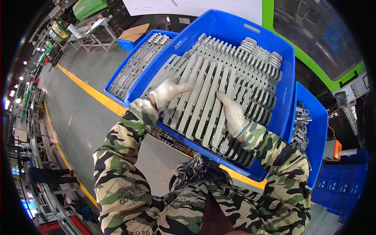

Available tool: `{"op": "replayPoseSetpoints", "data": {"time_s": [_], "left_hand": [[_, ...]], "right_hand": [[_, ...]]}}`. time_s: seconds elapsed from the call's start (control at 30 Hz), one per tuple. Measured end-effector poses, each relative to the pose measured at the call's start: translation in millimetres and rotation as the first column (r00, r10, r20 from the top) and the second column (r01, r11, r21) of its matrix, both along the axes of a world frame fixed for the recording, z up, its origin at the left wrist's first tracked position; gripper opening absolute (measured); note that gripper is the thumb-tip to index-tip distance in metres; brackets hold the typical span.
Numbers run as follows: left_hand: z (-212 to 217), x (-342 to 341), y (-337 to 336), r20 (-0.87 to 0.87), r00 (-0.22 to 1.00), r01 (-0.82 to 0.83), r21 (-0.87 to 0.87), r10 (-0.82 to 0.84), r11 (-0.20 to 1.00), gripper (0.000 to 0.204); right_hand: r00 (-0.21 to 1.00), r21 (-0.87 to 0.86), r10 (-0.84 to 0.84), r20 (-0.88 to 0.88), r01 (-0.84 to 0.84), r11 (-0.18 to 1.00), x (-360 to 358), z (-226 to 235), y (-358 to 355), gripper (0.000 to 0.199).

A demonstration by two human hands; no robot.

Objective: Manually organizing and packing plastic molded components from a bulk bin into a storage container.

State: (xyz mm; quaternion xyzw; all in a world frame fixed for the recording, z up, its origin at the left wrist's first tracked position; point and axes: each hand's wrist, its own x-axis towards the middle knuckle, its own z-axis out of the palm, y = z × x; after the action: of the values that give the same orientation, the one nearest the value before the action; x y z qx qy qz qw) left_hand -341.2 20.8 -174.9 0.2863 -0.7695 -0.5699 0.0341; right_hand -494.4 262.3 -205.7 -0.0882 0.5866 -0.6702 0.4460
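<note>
A large blue crate [289, 62] in front of me holds rows of light grey slotted parts [227, 51], packed on edge. My left hand [169, 92], in a white knit glove, is at the left side of a row of long grey parts [197, 102]. Its thumb lies across their upper edges and the other fingers are hidden. At the right side of this row is my right hand [234, 115], also gloved, its thumb pointing up along the edges and its other fingers out of sight. Both hands clasp the row between them, inside the crate.
A shallower blue crate [116, 74] with grey parts stands left of the big one. To the right, another blue crate [318, 137] holds loose metal-looking parts. A green-framed machine [303, 58] rises behind. At far left, a person [49, 175] is beside a production line.
</note>
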Motion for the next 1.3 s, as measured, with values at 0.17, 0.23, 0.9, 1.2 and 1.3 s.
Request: {"op": "replayPoseSetpoints", "data": {"time_s": [0.17,0.23,0.9,1.2,1.3], "left_hand": [[27,-27,37,-0.027,0.993,0.041,-0.825,-0.112,0.564,0.084],[26,-15,57,0.108,0.986,0.155,-0.867,-0.124,0.475,0.088],[48,-29,107,0.278,0.945,0.327,-0.83,-0.173,0.452,0.1],[55,-27,98,0.343,0.914,0.407,-0.764,-0.219,0.501,0.098],[57,-20,96,0.239,0.945,0.325,-0.778,-0.225,0.538,0.095]], "right_hand": [[0.992,0.052,-0.043,-0.122,0.049,0.997,-24,-4,20,0.067],[0.992,0.154,0.05,-0.114,-0.032,0.988,-19,-31,1,0.066],[0.994,0.094,0.0,-0.112,0.011,0.996,-71,78,44,0.044],[0.94,-0.173,-0.22,-0.26,0.179,0.969,-223,103,-144,0.048],[0.914,-0.107,0.05,-0.403,-0.102,0.989,-254,68,-221,0.041]]}}
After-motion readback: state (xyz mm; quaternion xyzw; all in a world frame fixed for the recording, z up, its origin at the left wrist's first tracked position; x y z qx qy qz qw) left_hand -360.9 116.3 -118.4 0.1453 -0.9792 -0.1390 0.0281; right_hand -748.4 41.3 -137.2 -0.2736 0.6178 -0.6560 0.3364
